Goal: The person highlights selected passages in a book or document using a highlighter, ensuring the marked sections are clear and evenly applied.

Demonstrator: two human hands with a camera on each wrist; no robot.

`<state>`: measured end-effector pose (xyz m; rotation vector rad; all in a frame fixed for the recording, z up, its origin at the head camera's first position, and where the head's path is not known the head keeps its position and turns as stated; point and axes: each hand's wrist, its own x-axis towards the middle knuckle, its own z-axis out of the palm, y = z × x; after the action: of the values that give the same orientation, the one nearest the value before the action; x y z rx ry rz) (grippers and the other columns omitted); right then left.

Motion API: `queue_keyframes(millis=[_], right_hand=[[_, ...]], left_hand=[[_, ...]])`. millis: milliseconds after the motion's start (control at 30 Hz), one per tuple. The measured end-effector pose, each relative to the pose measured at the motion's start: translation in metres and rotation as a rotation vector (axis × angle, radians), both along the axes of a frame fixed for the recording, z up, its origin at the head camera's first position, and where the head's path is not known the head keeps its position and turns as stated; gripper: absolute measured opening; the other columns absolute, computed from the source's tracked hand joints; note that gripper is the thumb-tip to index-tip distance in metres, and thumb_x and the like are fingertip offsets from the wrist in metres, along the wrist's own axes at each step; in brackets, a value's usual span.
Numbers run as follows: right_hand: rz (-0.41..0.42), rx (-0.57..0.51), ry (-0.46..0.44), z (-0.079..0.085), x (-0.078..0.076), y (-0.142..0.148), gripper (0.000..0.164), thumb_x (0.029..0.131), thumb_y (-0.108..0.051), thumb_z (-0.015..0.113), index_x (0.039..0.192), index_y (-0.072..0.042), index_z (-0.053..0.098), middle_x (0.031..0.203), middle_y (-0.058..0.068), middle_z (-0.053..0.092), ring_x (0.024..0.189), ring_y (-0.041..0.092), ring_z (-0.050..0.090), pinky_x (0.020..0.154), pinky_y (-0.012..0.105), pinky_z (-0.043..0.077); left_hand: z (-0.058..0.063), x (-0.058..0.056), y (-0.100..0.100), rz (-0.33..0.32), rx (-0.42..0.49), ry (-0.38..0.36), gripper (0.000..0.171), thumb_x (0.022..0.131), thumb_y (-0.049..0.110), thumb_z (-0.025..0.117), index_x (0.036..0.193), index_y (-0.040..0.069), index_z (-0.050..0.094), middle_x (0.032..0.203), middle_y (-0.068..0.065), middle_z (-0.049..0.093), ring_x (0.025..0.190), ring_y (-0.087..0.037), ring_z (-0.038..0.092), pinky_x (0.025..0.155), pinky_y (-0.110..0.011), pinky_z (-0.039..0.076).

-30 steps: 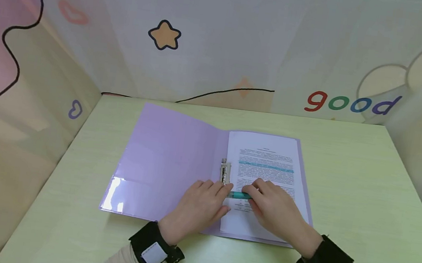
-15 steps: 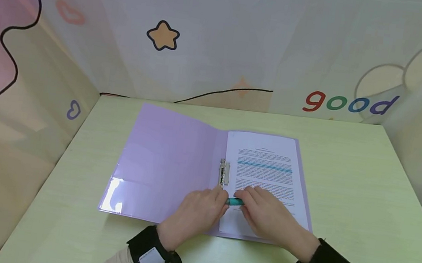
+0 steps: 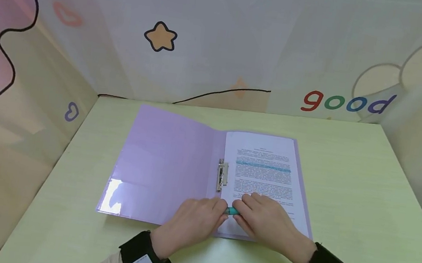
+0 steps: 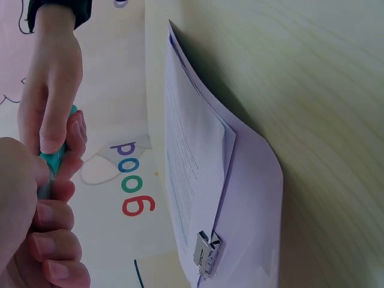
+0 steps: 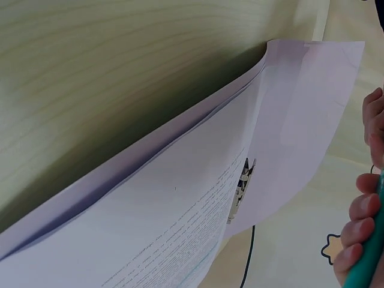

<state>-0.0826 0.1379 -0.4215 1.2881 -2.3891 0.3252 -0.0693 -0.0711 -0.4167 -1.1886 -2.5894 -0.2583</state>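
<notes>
Both hands hold a teal highlighter between them, raised over the lower part of an open folder. My left hand grips one end with curled fingers; my right hand grips the other. Only a short middle stretch of the highlighter shows in the head view. In the right wrist view, the teal barrel runs along the right hand's curled fingers. Below lies the purple folder with printed sheets on its right side. One text line is marked blue-green. A metal clip sits at the sheets' left edge.
The folder lies on a pale wooden table. Its left cover is spread toward the left, with a shiny clear pocket at the lower corner. A printed backdrop stands behind and at both sides.
Both hands have drawn back toward the body with the highlighter, and their fingers have closed further round it, so less of it shows. The clip is now fully uncovered.
</notes>
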Motion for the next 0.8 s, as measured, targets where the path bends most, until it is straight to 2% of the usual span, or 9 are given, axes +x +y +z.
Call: queue_keyframes(millis=[133,267,533,800], right_hand=[[-0.020,-0.017,0.003,0.0016,0.0004,-0.0008,0.031,0.095,-0.041,0.039,0.092,-0.015,0.057,0.069,-0.008,0.041,0.058,0.008,0.034,0.048,0.017,0.030],[-0.027,-0.044,0.011,0.0014,0.0007,-0.0018,0.032,0.095,-0.043,0.039,0.086,-0.017,0.054,0.065,-0.009,0.033,0.053,0.006,0.030,0.044,0.015,0.023],[-0.035,-0.058,0.012,-0.0023,0.0019,-0.0027,0.036,0.095,-0.047,0.034,0.079,-0.018,0.050,0.059,-0.010,0.024,0.047,0.003,0.023,0.042,0.015,0.014],[-0.037,-0.079,0.047,-0.0043,0.0041,-0.0040,0.036,0.095,-0.047,0.034,0.078,-0.019,0.049,0.058,-0.012,0.022,0.046,0.001,0.019,0.041,0.014,0.011]], left_hand=[[0.0002,0.0009,0.0011,-0.016,0.036,0.020,0.018,0.093,0.025,0.047,0.083,0.011,0.047,0.061,0.007,0.030,0.046,-0.003,0.028,0.036,-0.016,0.016],[-0.0011,0.0013,0.0018,-0.029,0.067,0.022,0.017,0.093,0.023,0.047,0.081,0.011,0.046,0.061,0.007,0.029,0.045,-0.003,0.027,0.036,-0.016,0.015],[-0.0010,0.0028,0.0005,-0.056,0.077,-0.018,0.019,0.094,0.023,0.045,0.079,0.012,0.044,0.061,0.007,0.029,0.046,-0.003,0.027,0.037,-0.014,0.016],[-0.0044,0.0031,-0.0009,-0.084,0.107,-0.060,0.022,0.096,0.025,0.042,0.078,0.012,0.042,0.060,0.007,0.028,0.046,-0.003,0.026,0.038,-0.013,0.015]])
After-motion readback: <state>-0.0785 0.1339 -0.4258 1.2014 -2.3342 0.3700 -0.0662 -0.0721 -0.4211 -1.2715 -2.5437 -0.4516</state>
